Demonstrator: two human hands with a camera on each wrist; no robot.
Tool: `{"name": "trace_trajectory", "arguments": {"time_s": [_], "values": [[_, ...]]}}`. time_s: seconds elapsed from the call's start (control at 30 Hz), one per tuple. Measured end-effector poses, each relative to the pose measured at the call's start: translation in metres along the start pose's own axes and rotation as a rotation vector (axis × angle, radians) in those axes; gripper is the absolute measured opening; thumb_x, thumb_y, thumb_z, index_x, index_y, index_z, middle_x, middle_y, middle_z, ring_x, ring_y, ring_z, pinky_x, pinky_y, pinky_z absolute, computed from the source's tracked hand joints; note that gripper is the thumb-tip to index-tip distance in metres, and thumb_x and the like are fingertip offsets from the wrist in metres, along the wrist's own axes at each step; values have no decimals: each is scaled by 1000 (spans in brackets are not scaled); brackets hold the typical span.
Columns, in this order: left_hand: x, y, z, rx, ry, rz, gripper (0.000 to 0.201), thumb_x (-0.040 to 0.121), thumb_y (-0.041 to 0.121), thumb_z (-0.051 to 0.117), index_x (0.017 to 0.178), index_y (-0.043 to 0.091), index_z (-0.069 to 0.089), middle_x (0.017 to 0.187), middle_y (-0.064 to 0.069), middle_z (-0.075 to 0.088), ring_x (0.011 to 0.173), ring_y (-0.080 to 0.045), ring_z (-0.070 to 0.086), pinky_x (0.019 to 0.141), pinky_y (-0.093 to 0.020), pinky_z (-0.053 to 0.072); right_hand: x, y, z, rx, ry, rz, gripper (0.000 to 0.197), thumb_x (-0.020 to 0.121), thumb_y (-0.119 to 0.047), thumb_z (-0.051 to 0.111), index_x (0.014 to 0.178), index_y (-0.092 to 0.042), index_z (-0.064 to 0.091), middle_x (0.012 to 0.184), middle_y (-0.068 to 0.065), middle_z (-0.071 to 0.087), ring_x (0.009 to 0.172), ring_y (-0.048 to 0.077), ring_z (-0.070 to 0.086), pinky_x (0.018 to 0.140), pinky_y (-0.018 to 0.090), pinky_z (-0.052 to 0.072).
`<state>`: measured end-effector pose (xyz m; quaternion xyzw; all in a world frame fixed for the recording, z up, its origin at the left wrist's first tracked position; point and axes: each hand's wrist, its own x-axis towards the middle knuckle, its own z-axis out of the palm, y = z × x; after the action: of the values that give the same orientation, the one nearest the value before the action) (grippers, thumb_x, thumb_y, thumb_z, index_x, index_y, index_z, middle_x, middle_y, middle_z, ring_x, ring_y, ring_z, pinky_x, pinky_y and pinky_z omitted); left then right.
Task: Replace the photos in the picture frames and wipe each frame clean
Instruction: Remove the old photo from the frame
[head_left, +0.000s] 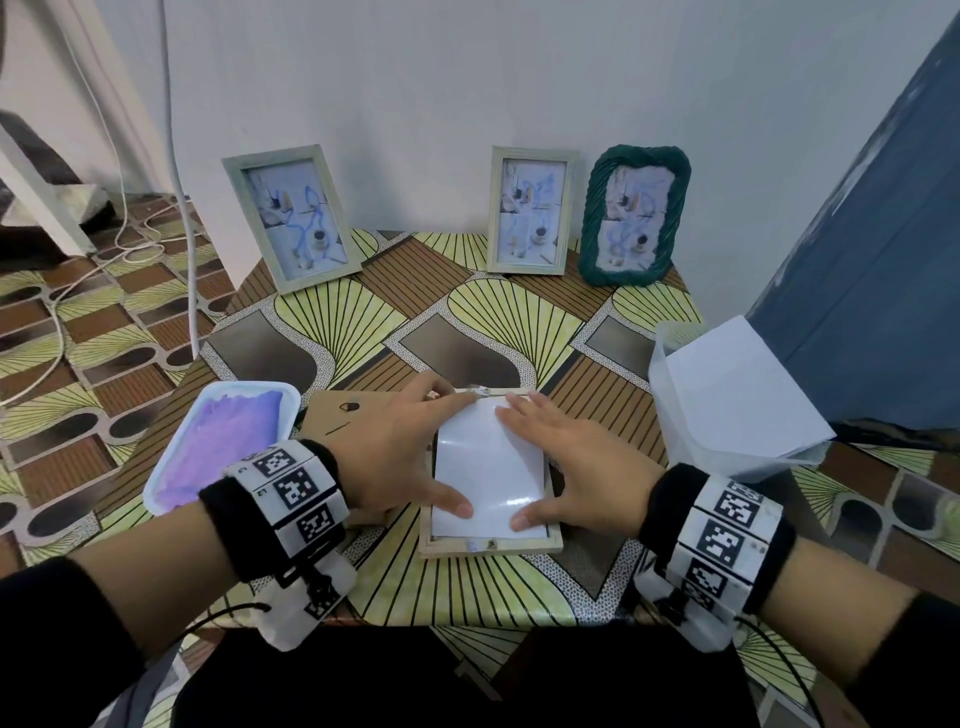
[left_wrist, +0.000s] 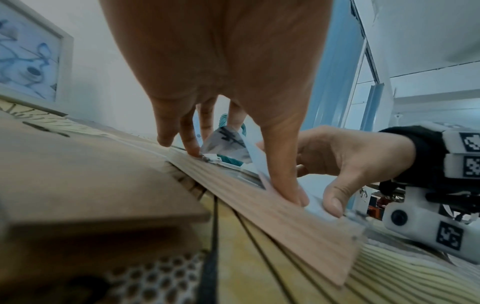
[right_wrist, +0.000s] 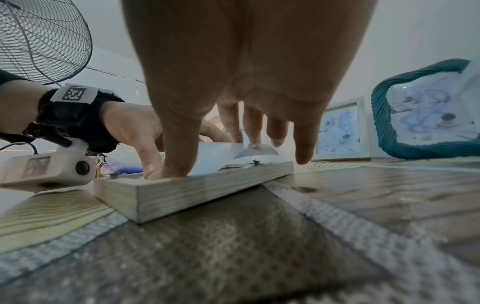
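Pale wood frame (head_left: 491, 546) face-down on table; white photo (head_left: 488, 467) blank side up, inside.

The photo's (head_left: 488, 467) printed face is turned down, unseen.

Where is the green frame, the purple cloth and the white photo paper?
green frame (head_left: 589, 228): head view, left edge
purple cloth (head_left: 223, 441): head view, middle
photo paper (head_left: 485, 467): head view, bare middle

Patterned table (head_left: 498, 322) with frames (head_left: 530, 208)
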<state>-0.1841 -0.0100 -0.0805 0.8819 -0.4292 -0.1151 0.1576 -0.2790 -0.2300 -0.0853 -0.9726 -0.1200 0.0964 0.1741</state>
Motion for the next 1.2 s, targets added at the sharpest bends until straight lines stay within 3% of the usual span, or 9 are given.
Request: {"name": "trace_trajectory", "arguments": {"time_s": [0.13, 0.3, 0.4, 0.6, 0.8, 0.87, 1.0, 1.13, 1.2], "values": [[4, -7, 1, -126, 106, -72, 92, 56, 54, 88, 138, 33, 49, 123, 11, 38, 112, -6, 42, 90, -13, 35, -1, 2, 2, 31, -85, -14, 111, 75, -52, 77, 156, -27, 5, 163, -9, -7, 149, 7, -6, 123, 34, 7], [15, -23, -15, -265, 94, -171, 68, 64, 36, 89, 126, 34, 60, 112, 18, 59, 105, -4, 56, 91, -30, 51, -1, 4, 3, 9, -145, -35, 109, 78, -55, 73, 156, -31, 1, 162, -13, -13, 147, 2, -11, 122, 32, 7], [14, -22, -15, -111, 29, -139, 65, 63, 46, 86, 121, 42, 57, 110, 21, 54, 93, 2, 51, 77, -18, 42, 1, 3, 4, -31, -175, -18, 110, 79, -58, 69, 156, -27, -3, 161, -9, -17, 147, 3, -14, 122, 31, 7], [19, -11, -12, 58, -1, -169, 76, 64, 46, 85, 132, 39, 50, 111, 12, 40, 100, -7, 44, 64, -15, 27, 5, 5, 5, -57, -205, 19, 111, 82, -62, 63, 156, -19, -8, 160, -6, -21, 146, 3, -13, 122, 29, 8], [36, -7, -17, 57, -10, -226, 76, 63, 39, 89, 129, 25, 54, 106, 5, 44, 99, -14, 44, 91, -31, 43, 11, 7, 2, -43, -183, 62, 110, 85, -59, 63, 155, -14, -8, 162, -4, -18, 149, 7, -8, 121, 29, 9], [37, -8, -17, 46, 14, -226, 74, 62, 37, 89, 126, 24, 55, 107, 3, 46, 99, -16, 45, 89, -31, 43, 10, 3, 0, -48, -163, 69, 105, 86, -57, 62, 156, -15, -6, 162, -3, -15, 149, 9, -5, 122, 31, 11], [35, -8, -15, 23, 53, -218, 71, 65, 34, 88, 125, 26, 51, 104, 7, 42, 97, -14, 44, 86, -29, 41, 0, -4, -6, -131, -40, 63, 92, 90, -59, 54, 156, -29, -3, 164, -2, 3, 148, 17, 19, 116, 39, 31], [34, -8, -15, 22, 67, -206, 70, 69, 33, 86, 127, 24, 48, 110, 6, 50, 103, -15, 46, 90, -32, 43, -15, -13, -28, -166, 242, 33, 79, 92, -58, 49, 155, -35, 6, 156, -10, 33, 123, 18, 54, 99, 36, 47], [34, -6, -16, 27, 75, -195, 69, 70, 32, 85, 127, 23, 48, 110, 6, 54, 100, -15, 47, 84, -29, 41, -23, -11, -40, -173, 333, 61, 75, 93, -55, 49, 154, -35, 10, 151, -10, 41, 115, 19, 60, 99, 38, 48]]}}
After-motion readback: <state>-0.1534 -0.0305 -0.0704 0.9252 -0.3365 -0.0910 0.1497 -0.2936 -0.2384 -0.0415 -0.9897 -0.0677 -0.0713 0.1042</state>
